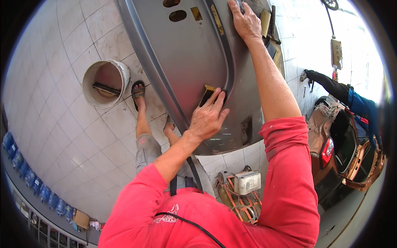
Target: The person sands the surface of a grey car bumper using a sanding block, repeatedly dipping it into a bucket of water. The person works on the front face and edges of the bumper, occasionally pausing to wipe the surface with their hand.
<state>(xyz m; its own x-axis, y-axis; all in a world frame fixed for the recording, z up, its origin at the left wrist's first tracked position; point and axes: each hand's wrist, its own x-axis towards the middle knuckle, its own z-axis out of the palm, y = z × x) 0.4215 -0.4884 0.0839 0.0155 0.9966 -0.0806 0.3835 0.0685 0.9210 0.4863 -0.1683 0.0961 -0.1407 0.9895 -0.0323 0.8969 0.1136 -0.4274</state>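
Note:
A grey car body panel [186, 58] stretches out in front of me. Its surface is dull, with a raised crease and cut-out holes at the far end. My left hand [209, 118] presses a small sanding pad [205, 96], dark with a yellowish edge, against the panel near its crease. The fingers lie over the pad and hide part of it. Farther off, my right hand [247, 24] rests flat on the panel's right side, fingers stretched out; the upper frame edge is close to its fingertips.
A whitish bucket [87, 89] with a dark flat tool [106, 89] inside stands left of my feet. Blocks and a dark tool [272, 25] lie by the panel's right edge. An equipment cart [240, 194] is below it. At right, a person [359, 101] bends near a brown car [337, 140].

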